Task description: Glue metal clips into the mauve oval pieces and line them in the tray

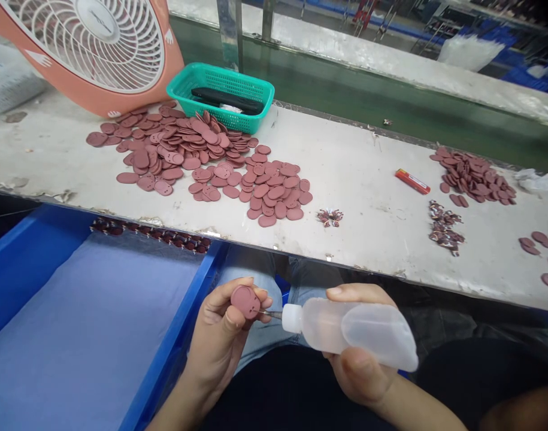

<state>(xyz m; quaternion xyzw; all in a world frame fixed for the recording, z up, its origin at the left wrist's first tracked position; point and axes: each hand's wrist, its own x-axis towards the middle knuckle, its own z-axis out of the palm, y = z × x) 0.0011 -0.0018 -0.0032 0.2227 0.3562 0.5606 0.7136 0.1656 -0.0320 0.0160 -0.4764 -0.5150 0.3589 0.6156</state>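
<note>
We look down at two bare hands held over a lap in blue jeans (pixel 256 341). The left hand (pixel 217 338) has a closed grip on a flat maroon oval piece (pixel 245 301), pinching it between thumb and fingers. The right hand (pixel 361 374) has a closed grip around a translucent plastic squeeze bottle (pixel 368 329) with a white collar, held on its side. The bottle's thin metal needle tip (pixel 272 314) points left and ends at the piece's edge, though we cannot tell whether it touches.

To the left of the hands lies a blue tray (pixel 175 335) lined with a pale blue sheet (pixel 85 323). A row of dark pieces (pixel 150 236) sits along its far edge.

Beyond it runs a scuffed white surface (pixel 363 239). Many more maroon oval pieces (pixel 202 158) lie heaped on it in a wide pile straight ahead, and a smaller pile of maroon pieces (pixel 474 176) lies to the right. Between and near them are small clusters of patterned pieces (pixel 444 227) and a red-orange packet (pixel 412 181). At the far edge, a teal plastic basket (pixel 220 75) holds a black object (pixel 226 100), beside a peach electric fan (pixel 94 51) with white blades.
</note>
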